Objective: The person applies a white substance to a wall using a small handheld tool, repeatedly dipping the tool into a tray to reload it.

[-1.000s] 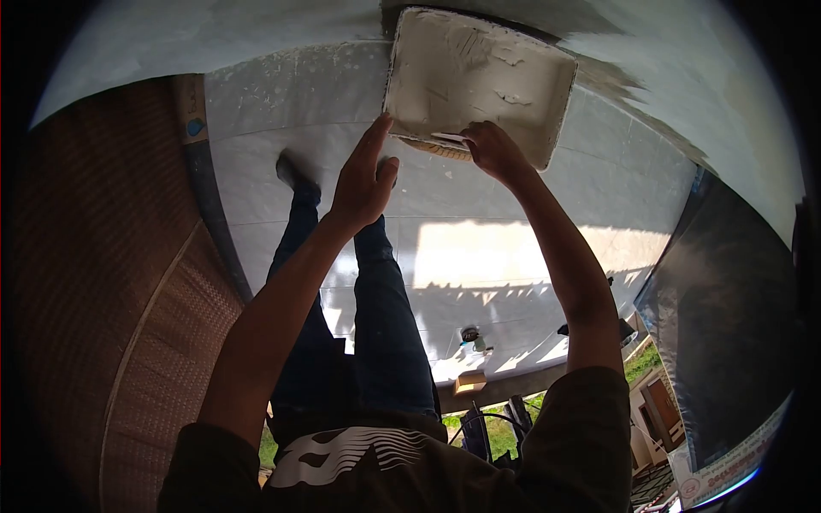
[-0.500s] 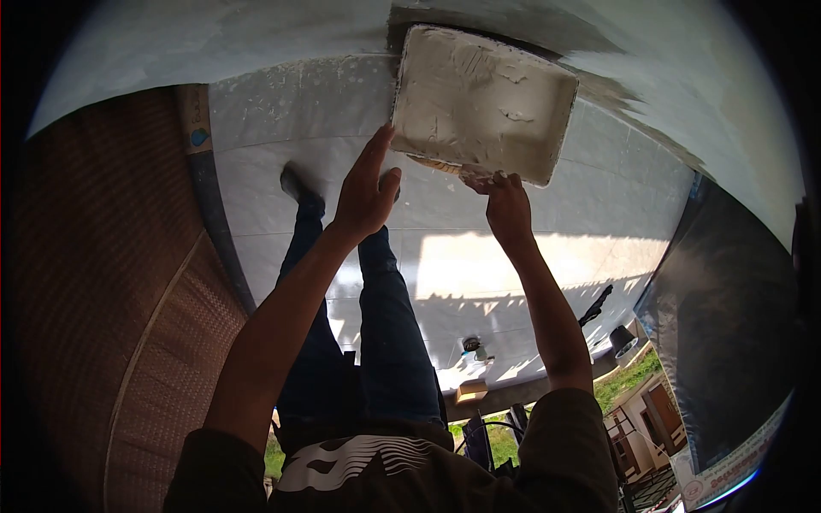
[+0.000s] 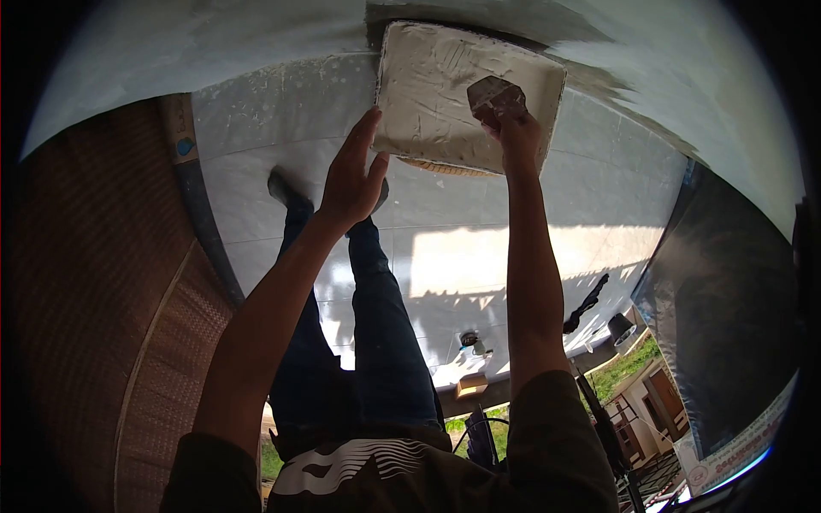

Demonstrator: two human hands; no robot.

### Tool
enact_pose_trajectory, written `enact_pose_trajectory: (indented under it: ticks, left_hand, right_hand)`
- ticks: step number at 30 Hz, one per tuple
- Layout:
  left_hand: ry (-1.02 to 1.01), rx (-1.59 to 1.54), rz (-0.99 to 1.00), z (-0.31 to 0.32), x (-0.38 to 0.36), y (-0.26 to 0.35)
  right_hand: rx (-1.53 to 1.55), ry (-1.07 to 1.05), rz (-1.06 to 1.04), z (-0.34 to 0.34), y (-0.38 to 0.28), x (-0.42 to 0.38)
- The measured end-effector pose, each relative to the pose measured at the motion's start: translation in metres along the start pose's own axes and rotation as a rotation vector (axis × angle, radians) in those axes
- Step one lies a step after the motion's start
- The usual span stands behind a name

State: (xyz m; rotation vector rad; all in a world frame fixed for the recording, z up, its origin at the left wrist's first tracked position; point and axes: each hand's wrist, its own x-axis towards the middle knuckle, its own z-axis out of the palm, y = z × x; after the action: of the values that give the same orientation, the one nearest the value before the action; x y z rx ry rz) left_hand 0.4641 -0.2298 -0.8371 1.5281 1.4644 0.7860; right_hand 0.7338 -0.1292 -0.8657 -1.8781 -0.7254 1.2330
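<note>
A rectangular tray (image 3: pixel 377 128) filled with pale, wet plaster is in front of me near the wall. My left hand (image 3: pixel 351 190) lies along its near left corner, fingers stretched out with the fingertips at the rim and the thumb apart. Over the right part of the tray, my right hand (image 3: pixel 518 141) is closed around a putty knife (image 3: pixel 496 96), whose broad blade is smeared with plaster. The handle is hidden in the fist. Ridges and smoothed streaks mark the plaster's surface.
Something woven and tan (image 3: pixel 449 168) shows under the tray's near edge. Grey floor tiles (image 3: pixel 248 205) surround my feet. The wall (image 3: pixel 684 94) curves across the top, partly patched darker. Brown bubble-wrap-like sheeting (image 3: pixel 94 256) covers the left side. A dark bucket (image 3: pixel 621 328) stands behind me.
My right hand has moved from the tray's near edge up over the plaster, bringing the putty knife's blade into view. My left hand stays by the left corner; the plaster looks smoother.
</note>
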Motion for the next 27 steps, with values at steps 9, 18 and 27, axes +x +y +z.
enact_pose_trajectory:
  ticks: [9,18,27]
  left_hand:
    - [-0.015,-0.068,-0.016,-0.004,0.003,-0.004]
    - [-0.025,-0.070,-0.030,0.000,-0.004,-0.013]
    - [-0.001,-0.003,-0.022,-0.008,-0.009,-0.019]
  right_hand:
    - [0.001,0.245,0.086,0.041,0.037,0.020]
    - [0.423,0.241,0.235,0.089,0.018,0.022]
    - [0.769,0.268,0.382,0.141,0.000,0.048]
